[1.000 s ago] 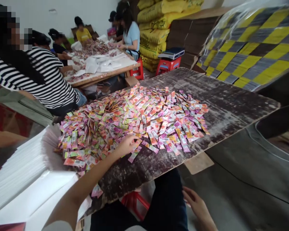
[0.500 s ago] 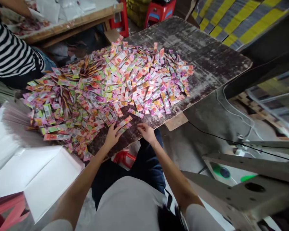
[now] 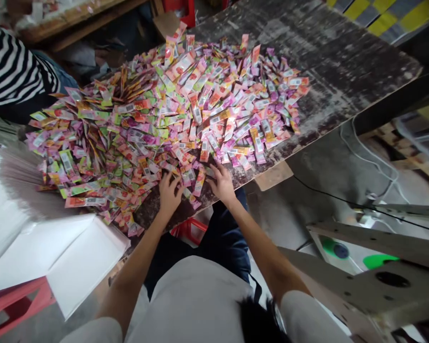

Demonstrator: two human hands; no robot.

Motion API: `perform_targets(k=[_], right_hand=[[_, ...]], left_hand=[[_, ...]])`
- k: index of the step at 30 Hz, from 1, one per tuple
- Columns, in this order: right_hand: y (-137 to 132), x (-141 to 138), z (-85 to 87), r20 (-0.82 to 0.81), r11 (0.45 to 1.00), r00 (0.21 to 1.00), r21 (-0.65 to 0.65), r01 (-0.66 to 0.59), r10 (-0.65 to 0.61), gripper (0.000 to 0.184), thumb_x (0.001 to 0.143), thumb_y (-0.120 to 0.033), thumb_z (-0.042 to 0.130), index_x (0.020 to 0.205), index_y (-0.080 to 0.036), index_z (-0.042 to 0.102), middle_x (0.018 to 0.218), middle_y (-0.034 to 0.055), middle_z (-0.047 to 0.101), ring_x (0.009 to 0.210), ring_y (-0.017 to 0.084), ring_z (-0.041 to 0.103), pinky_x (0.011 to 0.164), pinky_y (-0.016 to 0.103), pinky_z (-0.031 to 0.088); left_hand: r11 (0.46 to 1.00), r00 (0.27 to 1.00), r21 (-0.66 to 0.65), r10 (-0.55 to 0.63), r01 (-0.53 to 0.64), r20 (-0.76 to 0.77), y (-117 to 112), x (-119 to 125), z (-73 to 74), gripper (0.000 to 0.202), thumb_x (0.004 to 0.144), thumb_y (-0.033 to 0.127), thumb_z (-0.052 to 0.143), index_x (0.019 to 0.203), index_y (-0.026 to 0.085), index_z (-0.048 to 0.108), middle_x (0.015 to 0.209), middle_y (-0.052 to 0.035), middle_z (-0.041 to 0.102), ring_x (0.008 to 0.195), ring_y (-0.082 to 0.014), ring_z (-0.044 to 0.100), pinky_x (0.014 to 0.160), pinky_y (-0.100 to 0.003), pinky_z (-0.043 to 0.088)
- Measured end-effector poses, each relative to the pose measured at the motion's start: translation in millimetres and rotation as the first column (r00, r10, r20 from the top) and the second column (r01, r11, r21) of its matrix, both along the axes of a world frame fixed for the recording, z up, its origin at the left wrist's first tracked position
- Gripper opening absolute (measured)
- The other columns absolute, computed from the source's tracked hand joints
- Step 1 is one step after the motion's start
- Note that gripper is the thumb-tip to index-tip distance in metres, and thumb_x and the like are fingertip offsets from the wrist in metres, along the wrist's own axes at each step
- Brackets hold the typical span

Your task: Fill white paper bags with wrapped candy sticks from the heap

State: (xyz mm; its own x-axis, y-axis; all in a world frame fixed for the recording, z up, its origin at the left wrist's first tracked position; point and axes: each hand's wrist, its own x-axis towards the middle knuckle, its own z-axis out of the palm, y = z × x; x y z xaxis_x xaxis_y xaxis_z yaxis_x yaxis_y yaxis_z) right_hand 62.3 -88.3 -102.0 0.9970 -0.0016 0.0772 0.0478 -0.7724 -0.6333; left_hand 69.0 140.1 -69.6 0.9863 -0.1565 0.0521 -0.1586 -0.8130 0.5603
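Note:
A wide heap of small colourful sachets (image 3: 171, 114), pink, green, orange and purple, covers a dark worn board (image 3: 343, 62). My left hand (image 3: 169, 190) lies at the heap's near edge, fingers spread over the sachets. A little to its right, my right hand (image 3: 221, 182) rests with fingers spread on sachets by the board's front edge. A few loose sachets (image 3: 196, 183) lie between the two hands. Neither hand grips anything that I can see.
A stack of white bags (image 3: 28, 224) lies at the left on a red stool (image 3: 7, 305). A person in a striped shirt (image 3: 10, 66) sits at the far left. A black cable (image 3: 343, 195) crosses the floor; a metal frame (image 3: 379, 267) stands at the right.
The view tilted down from the room to the board. My right hand rose from my lap to the board's edge, and both hands moved forward into the heap's near edge.

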Motion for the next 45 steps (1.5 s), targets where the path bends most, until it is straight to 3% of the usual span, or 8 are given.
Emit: perform_targets(k=[5, 13, 20, 26, 32, 35, 41, 45], right_hand=[[34, -35, 3.6, 0.019, 0.963, 0.969, -0.112, -0.245, 0.248, 0.072, 0.086, -0.052, 0.058, 0.149, -0.025, 0.037, 0.162, 0.0125, 0.014, 0.147, 0.037, 0.013, 0.114, 0.058, 0.021], [45, -4, -11.1, 0.016, 0.978, 0.996, -0.191, -0.081, 0.085, 0.055, 0.092, -0.042, 0.051, 0.144, -0.025, 0.045, 0.157, 0.0132, 0.030, 0.145, 0.036, 0.023, 0.111, 0.060, 0.025], [78, -68, 11.7, 0.066, 0.955, 0.957, -0.118, -0.273, 0.282, 0.056, 0.090, -0.042, 0.056, 0.142, -0.026, 0.047, 0.156, 0.0140, 0.031, 0.142, 0.036, 0.027, 0.110, 0.057, 0.030], [151, -81, 3.9, -0.035, 0.908, 0.909, -0.053, -0.416, 0.415, 0.064, 0.087, -0.033, 0.061, 0.146, -0.021, 0.041, 0.156, 0.0180, 0.028, 0.144, 0.036, 0.025, 0.112, 0.058, 0.026], [132, -71, -6.7, 0.010, 0.932, 0.932, 0.002, -0.364, 0.364, 0.058, 0.087, -0.023, 0.055, 0.143, -0.015, 0.042, 0.151, 0.0209, 0.034, 0.140, 0.035, 0.032, 0.109, 0.056, 0.033], [113, -74, -3.7, 0.019, 0.945, 0.945, 0.010, -0.326, 0.326, 0.056, 0.088, -0.024, 0.054, 0.142, -0.014, 0.043, 0.149, 0.0210, 0.037, 0.137, 0.033, 0.036, 0.109, 0.054, 0.036], [125, -72, 6.1, -0.019, 0.923, 0.927, -0.081, -0.376, 0.376, 0.066, 0.088, -0.033, 0.059, 0.148, -0.018, 0.037, 0.156, 0.0198, 0.024, 0.143, 0.036, 0.025, 0.111, 0.055, 0.030], [133, -55, 2.5, -0.051, 0.926, 0.932, -0.113, -0.361, 0.358, 0.065, 0.088, -0.031, 0.056, 0.149, -0.021, 0.034, 0.158, 0.0173, 0.023, 0.145, 0.034, 0.023, 0.113, 0.058, 0.024]], left_hand=[[0.841, 0.863, 0.206, 0.504, -0.501, 0.041, 15, -2, -4.5, 0.075, 0.081, 0.047, 0.063, 0.147, 0.019, 0.040, 0.160, -0.0200, 0.017, 0.148, -0.0452, 0.004, 0.114, -0.068, 0.007], [0.948, 0.953, 0.098, 0.301, -0.302, 0.022, 34, -4, 24.0, 0.056, 0.088, 0.043, 0.054, 0.141, 0.023, 0.048, 0.156, -0.0144, 0.029, 0.146, -0.0294, 0.026, 0.118, -0.047, 0.022], [0.558, 0.576, 0.256, 0.818, -0.790, -0.005, 100, -27, 31.0, 0.090, 0.081, 0.060, 0.057, 0.153, 0.017, 0.023, 0.159, -0.0255, 0.012, 0.148, -0.0426, 0.008, 0.114, -0.065, 0.014], [0.676, 0.659, 0.028, 0.726, -0.737, -0.198, 67, -14, 15.1, 0.090, 0.078, 0.060, 0.063, 0.149, 0.017, 0.029, 0.157, -0.0255, 0.021, 0.148, -0.0385, 0.015, 0.116, -0.059, 0.017], [0.892, 0.943, -0.309, 0.307, -0.331, -0.125, 60, -41, 31.6, 0.063, 0.088, 0.039, 0.055, 0.145, 0.020, 0.038, 0.146, -0.0143, 0.045, 0.140, -0.0228, 0.038, 0.117, -0.039, 0.029], [0.909, 0.919, -0.140, 0.394, -0.394, -0.030, 67, -72, 36.8, 0.055, 0.089, 0.041, 0.054, 0.140, 0.022, 0.048, 0.149, -0.0142, 0.041, 0.142, -0.0264, 0.034, 0.118, -0.043, 0.026], [0.689, 0.698, 0.292, 0.710, -0.663, -0.089, 73, -92, 9.9, 0.079, 0.081, 0.053, 0.061, 0.149, 0.021, 0.035, 0.159, -0.0231, 0.013, 0.147, -0.0455, 0.010, 0.111, -0.067, 0.020], [0.774, 0.780, 0.267, 0.617, -0.574, -0.109, 42, -67, -8.4, 0.069, 0.085, 0.049, 0.057, 0.146, 0.022, 0.041, 0.160, -0.0210, 0.011, 0.147, -0.0449, 0.010, 0.113, -0.061, 0.023]])
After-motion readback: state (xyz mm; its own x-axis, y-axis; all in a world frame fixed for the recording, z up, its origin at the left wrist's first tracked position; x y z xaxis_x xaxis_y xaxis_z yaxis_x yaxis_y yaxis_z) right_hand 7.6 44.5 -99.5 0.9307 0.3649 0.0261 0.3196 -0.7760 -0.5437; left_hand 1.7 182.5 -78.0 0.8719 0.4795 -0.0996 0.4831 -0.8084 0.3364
